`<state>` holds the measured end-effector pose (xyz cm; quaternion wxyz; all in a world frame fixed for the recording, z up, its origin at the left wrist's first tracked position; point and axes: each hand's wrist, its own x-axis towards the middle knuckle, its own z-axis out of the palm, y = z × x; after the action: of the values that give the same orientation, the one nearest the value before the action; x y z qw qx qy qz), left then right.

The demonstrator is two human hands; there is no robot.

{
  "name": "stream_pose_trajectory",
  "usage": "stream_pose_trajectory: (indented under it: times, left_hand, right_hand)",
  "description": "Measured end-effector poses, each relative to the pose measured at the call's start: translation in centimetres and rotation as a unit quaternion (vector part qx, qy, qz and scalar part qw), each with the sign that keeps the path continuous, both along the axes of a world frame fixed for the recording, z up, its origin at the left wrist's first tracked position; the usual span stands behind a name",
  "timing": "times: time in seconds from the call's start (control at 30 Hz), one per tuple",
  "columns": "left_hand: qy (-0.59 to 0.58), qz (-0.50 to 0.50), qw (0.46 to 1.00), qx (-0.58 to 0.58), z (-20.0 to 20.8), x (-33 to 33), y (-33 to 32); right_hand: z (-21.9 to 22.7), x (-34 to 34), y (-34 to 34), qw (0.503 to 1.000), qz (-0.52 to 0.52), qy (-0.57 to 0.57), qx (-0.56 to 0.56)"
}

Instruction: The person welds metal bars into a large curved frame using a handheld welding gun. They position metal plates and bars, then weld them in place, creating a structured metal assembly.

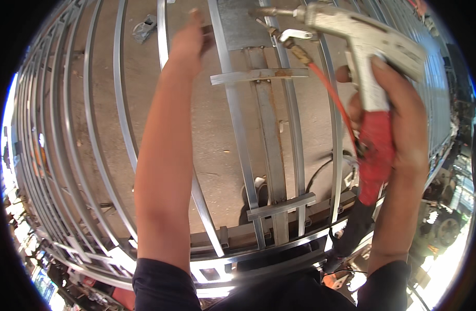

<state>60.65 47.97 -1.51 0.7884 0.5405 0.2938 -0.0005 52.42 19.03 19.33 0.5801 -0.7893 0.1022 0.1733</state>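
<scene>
My right hand [403, 111] grips a pistol-shaped welding gun [365, 39] with a scuffed white body. Its grip is wrapped in red, and a thick black cable leads down from it. The gun's narrow nozzle [271, 11] points left above the metal bars. An orange hose [328, 83] runs by the gun to a brass fitting with a white lever [296, 35]. My left hand [188, 41] reaches forward between two bars, slightly blurred, its fingers apart with no held object visible. Below it, a short crosspiece [258, 76] lies across the long silvery bars [240, 140].
Long parallel metal tubes [95, 103] make a frame on both sides. A grey plate [244, 26] sits at the far middle. Another short crosspiece [281, 206] lies near the frame's front rail [279, 249]. Crumpled grey material [144, 28] lies on the brown floor [207, 145] beneath.
</scene>
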Motion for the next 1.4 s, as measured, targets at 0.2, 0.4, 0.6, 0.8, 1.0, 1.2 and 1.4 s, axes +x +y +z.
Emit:
stream_pose_trajectory:
  times: [0.2, 0.4, 0.6, 0.8, 1.0, 1.2, 1.4]
  left_hand:
    - [-0.067, -0.043, 0.69, 0.719, 1.0, -13.2, 0.4]
    - [0.054, -0.063, 0.703, 0.706, 0.9, -14.8, -2.8]
    - [0.06, -0.063, 0.684, 0.725, 0.2, -14.6, -2.6]
    - [0.048, -0.059, 0.667, 0.741, 0.1, -14.7, -2.1]
    - [0.014, -0.051, 0.688, 0.724, -0.1, -14.7, -1.5]
    - [0.019, -0.038, 0.711, 0.702, 0.1, -14.8, -1.4]
    - [-0.087, -0.086, 0.613, 0.781, 2.4, -10.0, 1.5]
  right_hand:
    - [-6.6, 1.2, -2.8, 0.978, -0.015, 0.077, 0.195]
    - [-10.4, 0.8, -2.8, 0.952, 0.028, 0.069, 0.298]
    - [-11.1, 0.6, -2.5, 0.927, 0.017, 0.123, 0.354]
    - [-11.6, 0.8, -2.7, 0.922, 0.058, 0.147, 0.355]
    - [-13.4, 0.6, -2.6, 0.936, 0.106, 0.036, 0.335]
    - [-11.9, 0.4, -3.1, 0.925, 0.059, 0.108, 0.359]
    - [-10.2, 0.3, -5.4, 0.939, 0.03, 0.091, 0.33]
